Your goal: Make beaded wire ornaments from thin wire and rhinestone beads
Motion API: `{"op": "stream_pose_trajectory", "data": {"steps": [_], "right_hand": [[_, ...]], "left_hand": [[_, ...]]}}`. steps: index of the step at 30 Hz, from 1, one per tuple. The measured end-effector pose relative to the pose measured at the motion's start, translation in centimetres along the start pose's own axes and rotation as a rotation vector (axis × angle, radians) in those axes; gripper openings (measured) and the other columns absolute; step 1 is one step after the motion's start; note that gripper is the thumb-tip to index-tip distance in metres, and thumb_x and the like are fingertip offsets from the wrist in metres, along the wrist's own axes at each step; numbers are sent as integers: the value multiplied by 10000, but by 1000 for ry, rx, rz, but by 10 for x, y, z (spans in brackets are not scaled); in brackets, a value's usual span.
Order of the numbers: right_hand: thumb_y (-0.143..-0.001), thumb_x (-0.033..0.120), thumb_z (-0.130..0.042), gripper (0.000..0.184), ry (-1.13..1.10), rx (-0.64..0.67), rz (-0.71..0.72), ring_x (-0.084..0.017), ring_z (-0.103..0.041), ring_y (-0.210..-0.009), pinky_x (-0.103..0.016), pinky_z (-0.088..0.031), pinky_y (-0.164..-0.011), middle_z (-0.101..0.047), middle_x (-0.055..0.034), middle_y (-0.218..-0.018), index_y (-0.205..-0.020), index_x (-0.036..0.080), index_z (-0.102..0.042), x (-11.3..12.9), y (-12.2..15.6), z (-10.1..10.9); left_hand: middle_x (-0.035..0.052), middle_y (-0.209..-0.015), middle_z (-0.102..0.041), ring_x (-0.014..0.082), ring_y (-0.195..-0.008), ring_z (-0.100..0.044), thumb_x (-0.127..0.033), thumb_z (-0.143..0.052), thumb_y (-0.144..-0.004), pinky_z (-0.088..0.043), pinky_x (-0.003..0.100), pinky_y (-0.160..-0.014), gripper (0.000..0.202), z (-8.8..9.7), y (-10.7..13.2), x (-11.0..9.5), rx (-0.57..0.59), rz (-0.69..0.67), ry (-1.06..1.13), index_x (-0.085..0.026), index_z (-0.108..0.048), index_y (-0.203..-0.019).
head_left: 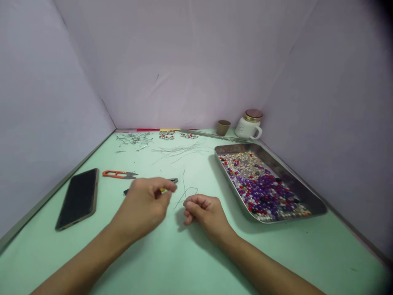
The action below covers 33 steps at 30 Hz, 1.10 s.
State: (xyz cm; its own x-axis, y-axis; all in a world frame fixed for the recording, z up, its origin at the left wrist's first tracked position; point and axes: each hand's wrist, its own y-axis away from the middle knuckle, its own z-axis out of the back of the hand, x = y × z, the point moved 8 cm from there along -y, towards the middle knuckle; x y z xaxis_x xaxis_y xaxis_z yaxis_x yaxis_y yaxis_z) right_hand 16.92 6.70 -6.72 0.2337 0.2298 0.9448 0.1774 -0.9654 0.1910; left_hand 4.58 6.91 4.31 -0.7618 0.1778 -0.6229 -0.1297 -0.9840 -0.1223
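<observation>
My right hand (206,213) pinches a thin wire (184,180) between thumb and fingertips, above the green tabletop. The wire bends into a loose loop, and one end stands up. To its left hovers my left hand (149,201), its thumb and index finger apart with no object visible between them. Behind that hand lies a pair of pliers (174,180); the hand hides most of it, so only the metal tip and bits of yellow and black show. Orange thread snips (118,175) lie farther left, pointing right.
At the right stands a metal tray (235,192) of mixed beads (267,190). A phone (78,196) lies at the left. Toward the back are loose wires (181,150), wire scraps (133,139), beaded pieces (166,135), a brown cup (223,128) and a lidded white mug (245,128).
</observation>
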Motion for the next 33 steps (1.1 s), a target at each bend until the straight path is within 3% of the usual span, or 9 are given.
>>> {"op": "stream_pose_trajectory", "data": {"steps": [2,5,9,13,23,29,33], "right_hand": [[-629,298,-637,177,-1,10,11,-93,-537,-404,-217,-422,-454,-572,17,-496,-605,130,-590,0,1,0],[-648,285,-621,162,25,37,29,-85,-528,-405,-209,-418,-453,-573,21,-481,-608,130,-595,1,1,-1],[-654,285,-611,156,39,78,29,-82,-525,-407,-206,-424,-453,-573,29,-475,-618,134,-595,1,4,-5],[-641,331,-620,198,-7,89,1,-90,-539,-400,-210,-430,-447,-561,38,-468,-629,136,-581,0,7,-9],[-664,354,-646,242,-264,230,-76,-69,-496,-332,-217,-463,-406,-539,42,-460,-645,123,-578,-12,12,-18],[-702,309,-633,199,-330,321,-50,-64,-500,-326,-205,-486,-394,-545,40,-455,-663,118,-591,-5,18,-22],[-707,292,-633,197,-345,397,-84,-57,-487,-313,-204,-498,-386,-543,38,-440,-648,109,-589,-4,24,-29]], "left_hand": [[-36,-477,-553,85,-374,-416,-223,-483,-699,-324,205,-374,183,-17,-1,2,117,7,1,-190,-662,-720],[-2,-629,-623,112,-512,-501,-226,-480,-698,-375,219,-476,193,-30,-1,3,167,-6,24,-185,-668,-708],[-21,-514,-520,101,-486,-429,-203,-446,-695,-309,208,-444,218,-46,-1,9,319,-12,94,-177,-639,-597],[-37,-471,-395,75,-447,-312,-169,-426,-675,-239,199,-410,214,-49,-3,9,356,-50,188,-154,-615,-576],[-62,-449,-316,58,-430,-236,-140,-435,-679,-196,203,-408,201,-50,-1,11,451,-40,362,-145,-631,-632],[-65,-500,-378,52,-474,-298,-241,-544,-700,-243,184,-447,125,-61,-2,18,538,-42,611,-124,-555,-658],[-68,-499,-388,48,-467,-298,-227,-543,-703,-246,175,-440,129,-64,-1,19,565,-102,613,-123,-526,-627]]}}
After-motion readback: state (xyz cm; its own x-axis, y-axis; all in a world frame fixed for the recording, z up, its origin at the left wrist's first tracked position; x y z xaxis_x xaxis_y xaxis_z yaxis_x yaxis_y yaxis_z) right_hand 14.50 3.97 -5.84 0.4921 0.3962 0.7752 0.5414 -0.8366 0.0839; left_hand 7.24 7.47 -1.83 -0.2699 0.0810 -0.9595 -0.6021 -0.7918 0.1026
